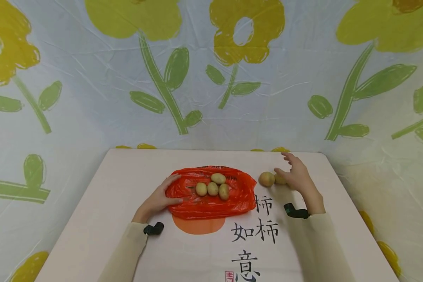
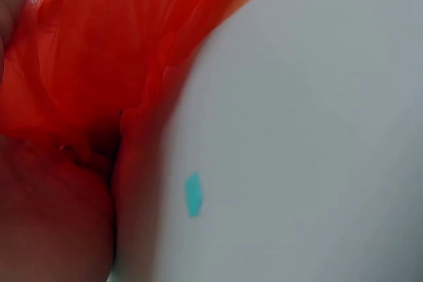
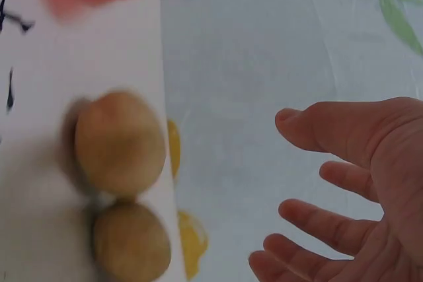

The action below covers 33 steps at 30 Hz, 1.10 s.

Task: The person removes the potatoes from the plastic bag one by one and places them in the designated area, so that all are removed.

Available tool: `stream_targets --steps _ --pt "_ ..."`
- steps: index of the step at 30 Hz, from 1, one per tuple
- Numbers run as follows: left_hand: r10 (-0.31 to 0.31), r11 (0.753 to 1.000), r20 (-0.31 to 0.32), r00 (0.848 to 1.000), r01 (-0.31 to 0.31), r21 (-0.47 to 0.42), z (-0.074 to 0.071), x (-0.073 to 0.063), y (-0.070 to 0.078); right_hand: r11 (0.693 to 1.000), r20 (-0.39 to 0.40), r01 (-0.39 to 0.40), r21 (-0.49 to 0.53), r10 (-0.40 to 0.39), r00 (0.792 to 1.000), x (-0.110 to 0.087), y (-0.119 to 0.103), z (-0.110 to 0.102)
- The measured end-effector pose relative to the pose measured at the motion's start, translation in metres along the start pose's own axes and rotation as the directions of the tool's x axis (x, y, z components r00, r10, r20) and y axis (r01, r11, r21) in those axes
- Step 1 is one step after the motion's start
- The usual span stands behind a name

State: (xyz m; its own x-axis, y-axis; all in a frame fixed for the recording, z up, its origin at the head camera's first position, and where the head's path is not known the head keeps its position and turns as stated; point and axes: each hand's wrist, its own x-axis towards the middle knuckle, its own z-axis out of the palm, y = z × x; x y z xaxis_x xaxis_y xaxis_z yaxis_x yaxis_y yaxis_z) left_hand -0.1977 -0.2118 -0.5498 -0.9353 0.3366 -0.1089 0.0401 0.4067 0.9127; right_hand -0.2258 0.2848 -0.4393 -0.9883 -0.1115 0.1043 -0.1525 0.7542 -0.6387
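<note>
Right hand hovers, fingers spread, beside potatoes — firm, likely, best cupped round the middle — left hand on red bag, pinch unclear.

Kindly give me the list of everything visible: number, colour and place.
Table: one, whitish, lower centre
Backdrop: one, white with yellow flowers, behind and beside the table
Bag: one, red, on the table
Potatoes: four, brownish, on the bag
Other potatoes: two visible, brownish, right of the bag
Characters: four, black, on the table
Print: one, orange, partly under the bag
Seal: one, red, by the lowest character
Mark: one, teal, in the left wrist view
Wrist devices: two, black, at the wrists
Sleeves: two, cream, on the arms
Left hand: one, bare, holding the bag's left end
Right hand: one, bare, by the other potatoes
</note>
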Motion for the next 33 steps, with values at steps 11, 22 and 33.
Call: stream_targets --steps 11,22,33 --pt "-0.014 1.000 0.017 1.000 0.014 -0.018 0.000 -0.001 0.004 0.973 0.146 0.225 0.042 -0.229 0.963 0.028 -0.068 0.047" --pt "-0.004 1.000 0.012 1.000 0.004 -0.004 0.001 -0.001 0.002 0.901 0.251 0.428 0.072 -0.432 0.866 0.052 -0.110 0.095" --pt "-0.020 1.000 0.011 1.000 0.020 -0.010 0.001 0.000 0.003 0.877 0.417 0.473 0.078 -0.460 0.784 0.059 -0.132 0.126"
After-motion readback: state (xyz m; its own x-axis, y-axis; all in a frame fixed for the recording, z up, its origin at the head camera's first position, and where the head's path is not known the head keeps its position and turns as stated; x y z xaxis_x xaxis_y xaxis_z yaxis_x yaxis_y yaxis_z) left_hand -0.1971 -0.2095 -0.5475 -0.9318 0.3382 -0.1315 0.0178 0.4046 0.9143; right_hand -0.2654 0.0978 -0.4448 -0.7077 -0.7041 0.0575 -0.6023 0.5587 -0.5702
